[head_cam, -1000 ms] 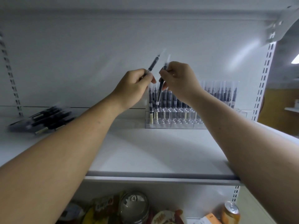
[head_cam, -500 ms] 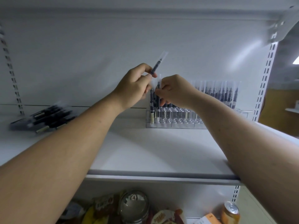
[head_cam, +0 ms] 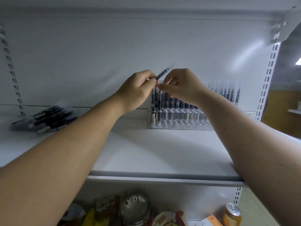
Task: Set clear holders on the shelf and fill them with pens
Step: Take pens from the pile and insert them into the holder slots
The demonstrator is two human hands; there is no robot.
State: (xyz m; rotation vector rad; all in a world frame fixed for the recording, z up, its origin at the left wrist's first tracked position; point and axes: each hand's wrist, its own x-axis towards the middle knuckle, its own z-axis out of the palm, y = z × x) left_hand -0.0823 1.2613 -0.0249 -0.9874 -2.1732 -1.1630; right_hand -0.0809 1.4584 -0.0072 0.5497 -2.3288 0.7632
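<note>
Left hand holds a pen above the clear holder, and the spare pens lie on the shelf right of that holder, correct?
No. The head view shows the spare pens on the shelf left of the clear holder. The left hand does hold a pen above it.

The left hand (head_cam: 138, 90) and right hand (head_cam: 184, 88) are bare. The left forearm (head_cam: 65, 152) and right forearm (head_cam: 252, 144) are uncovered as far as they show, thick and smooth, with a few tiny specks.
</note>
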